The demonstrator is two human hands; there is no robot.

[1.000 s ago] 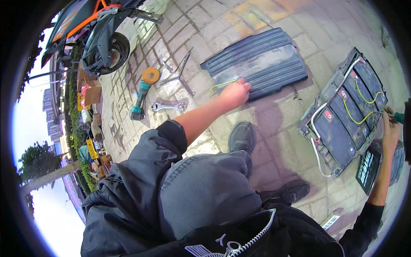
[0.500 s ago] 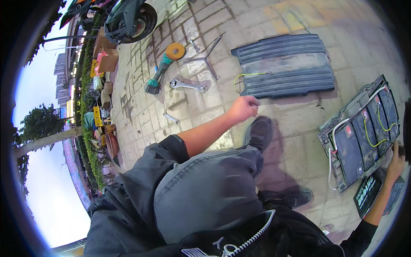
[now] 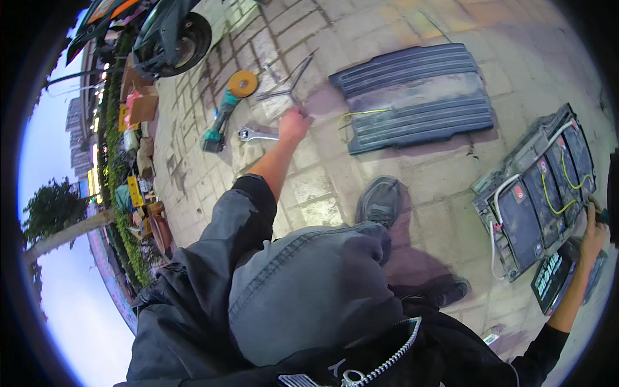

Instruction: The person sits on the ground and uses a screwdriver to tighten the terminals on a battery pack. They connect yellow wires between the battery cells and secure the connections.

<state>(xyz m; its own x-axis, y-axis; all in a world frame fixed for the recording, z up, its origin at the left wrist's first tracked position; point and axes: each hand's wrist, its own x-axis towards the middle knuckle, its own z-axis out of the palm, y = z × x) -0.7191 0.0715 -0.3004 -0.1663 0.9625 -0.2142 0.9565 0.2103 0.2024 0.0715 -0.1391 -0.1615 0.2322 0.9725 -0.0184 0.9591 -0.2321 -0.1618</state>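
Observation:
My left hand [image 3: 295, 124] has its fingers curled, over the lower leg of a Y-shaped socket wrench [image 3: 288, 92]. It also covers the right end of a silver double-ended wrench [image 3: 260, 135]; what the fingers hold, if anything, is hidden. My right hand [image 3: 590, 237] is closed at the edge of an opened battery pack [image 3: 551, 193], with a small dark teal thing [image 3: 603, 216] at its fingers, too unclear to name. Dark cells, white cable and yellow-green wires show in the pack. A dark printed box [image 3: 553, 280] lies under its near edge.
A ribbed dark cover [image 3: 419, 97] lies on the paving, a yellow-green wire [image 3: 364, 113] across its left edge. A teal angle grinder [image 3: 222, 119] with an orange disc rests left of the wrenches. A motorbike wheel [image 3: 187, 45], a cardboard box [image 3: 143, 103] and a hedge line the left.
My left hand has moved left and away from me, from near the ribbed cover to the wrenches. My right hand stays at the battery pack. The view has shifted slightly.

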